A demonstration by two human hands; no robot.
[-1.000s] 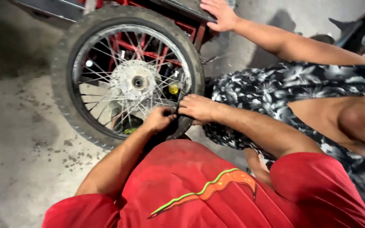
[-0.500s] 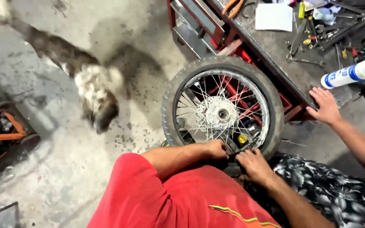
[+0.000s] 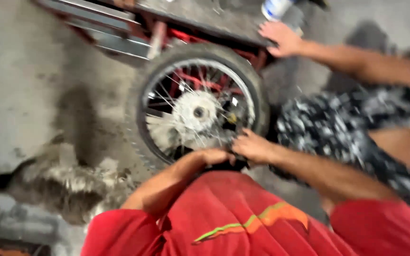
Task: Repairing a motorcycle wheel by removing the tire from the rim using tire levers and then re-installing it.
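I see the concrete floor with a furry animal lying at lower left, and a red metal rack behind a spoked wheel standing on edge. Another person's hand rests on the rack. My left hand and right hand meet at the wheel's lower rim, fingers curled onto the tyre; blur hides the exact grip.

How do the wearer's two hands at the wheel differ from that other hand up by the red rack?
The left hand and right hand sit together at the lower rim of the black spoked wheel, fingers curled against the tyre; the co-worker's hand lies apart, fingers spread flat on the red metal rack. The wearer's forearms come from the frame's bottom; the co-worker's arm enters from the right. All are bare, and motion-blurred.
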